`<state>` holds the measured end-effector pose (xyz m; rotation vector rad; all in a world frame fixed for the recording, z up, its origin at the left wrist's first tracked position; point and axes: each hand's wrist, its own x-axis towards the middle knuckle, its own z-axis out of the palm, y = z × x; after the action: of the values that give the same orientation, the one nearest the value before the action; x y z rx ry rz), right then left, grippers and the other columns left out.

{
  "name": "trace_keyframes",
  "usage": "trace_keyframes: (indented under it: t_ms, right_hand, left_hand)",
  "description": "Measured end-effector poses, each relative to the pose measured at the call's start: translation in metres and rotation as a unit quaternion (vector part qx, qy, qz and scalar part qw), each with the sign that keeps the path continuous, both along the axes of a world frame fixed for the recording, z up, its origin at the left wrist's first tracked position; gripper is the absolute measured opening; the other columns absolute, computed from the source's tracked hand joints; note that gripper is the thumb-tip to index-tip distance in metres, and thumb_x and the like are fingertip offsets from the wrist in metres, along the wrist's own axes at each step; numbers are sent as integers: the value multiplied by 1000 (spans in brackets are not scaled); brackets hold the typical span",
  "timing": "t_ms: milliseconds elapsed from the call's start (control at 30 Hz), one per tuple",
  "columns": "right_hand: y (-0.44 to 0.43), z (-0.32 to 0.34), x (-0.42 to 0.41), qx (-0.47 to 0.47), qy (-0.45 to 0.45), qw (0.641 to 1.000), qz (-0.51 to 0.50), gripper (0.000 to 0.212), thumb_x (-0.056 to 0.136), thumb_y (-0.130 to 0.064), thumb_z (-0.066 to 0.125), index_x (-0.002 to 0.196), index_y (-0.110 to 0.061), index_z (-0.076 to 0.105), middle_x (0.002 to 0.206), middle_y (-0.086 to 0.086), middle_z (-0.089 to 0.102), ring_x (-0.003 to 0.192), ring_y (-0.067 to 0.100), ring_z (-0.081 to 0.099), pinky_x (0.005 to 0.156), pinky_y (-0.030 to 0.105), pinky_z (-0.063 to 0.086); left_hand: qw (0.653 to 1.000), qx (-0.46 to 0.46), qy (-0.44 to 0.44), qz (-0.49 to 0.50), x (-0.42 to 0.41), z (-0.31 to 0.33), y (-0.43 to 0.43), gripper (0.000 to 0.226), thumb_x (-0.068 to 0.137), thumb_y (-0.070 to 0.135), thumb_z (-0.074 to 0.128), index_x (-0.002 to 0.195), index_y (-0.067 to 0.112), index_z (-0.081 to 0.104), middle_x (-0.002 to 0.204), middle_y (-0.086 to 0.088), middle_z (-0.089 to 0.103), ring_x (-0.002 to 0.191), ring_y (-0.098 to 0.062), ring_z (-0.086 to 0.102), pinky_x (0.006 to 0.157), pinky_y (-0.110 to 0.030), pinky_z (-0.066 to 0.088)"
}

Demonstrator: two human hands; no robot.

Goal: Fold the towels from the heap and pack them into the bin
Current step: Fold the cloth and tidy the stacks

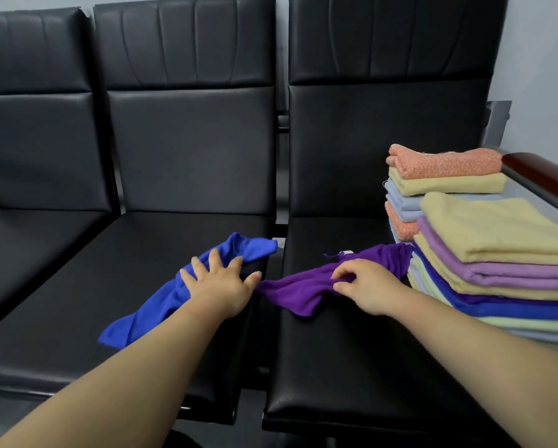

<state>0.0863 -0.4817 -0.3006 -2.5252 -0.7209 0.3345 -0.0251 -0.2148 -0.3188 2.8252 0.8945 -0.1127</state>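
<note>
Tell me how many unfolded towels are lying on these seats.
2. The blue towel lies crumpled on the middle seat under the left hand; the purple towel lies on the right seat, pinched by the right hand. The folded stacks may hide more.

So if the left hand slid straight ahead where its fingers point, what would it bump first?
The left hand rests flat on the blue towel, fingers aimed away from the person. Past the towel's edge only bare seat shows, so it would probably meet the backrest first.
</note>
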Motion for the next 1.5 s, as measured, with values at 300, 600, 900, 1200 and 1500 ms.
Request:
trace_keyframes:
  t_ms: [300,600,900,1200,1500]
  right_hand:
    - [-34,5,-22,34,46,998,14,21,92,-27,76,99,-41,62,111,-16,57,93,4,67,85,24,54]
    - [-49,25,-34,166,157,973,33,79,82,-36,87,149,-36,46,138,-15,52,121,8,59,96,28,55]
    - [-41,34,-44,209,83,974,37,5,94,-37,74,91,-33,73,90,-13,72,86,0,66,81,28,48]
    - [-51,41,-26,317,173,929,-87,19,107,-24,53,90,-17,60,78,4,51,79,23,46,72,40,39]
    - [-60,52,-33,99,49,994,27,17,91,-51,72,95,-35,67,94,-9,69,89,8,66,75,27,54]
  left_hand:
    - [947,-52,5,-317,19,8,-63,25,92,40,64,114,27,63,113,0,54,114,-25,55,97,-38,47]
    - [836,-487,-220,-121,19,62,-107,13,100,16,63,108,8,57,80,-6,62,70,-18,54,62,-30,43]
    - [751,-611,-231,-96,10,93,-131,17,101,24,61,91,10,64,76,-8,65,67,-17,62,64,-28,54]
    - [872,-397,-175,-226,-4,95,-78,9,90,10,76,86,6,69,73,4,67,65,-4,61,60,-16,48]
    - [949,-196,-68,-236,-8,82,-33,11,84,18,79,86,24,70,72,13,67,62,3,55,66,-14,44]
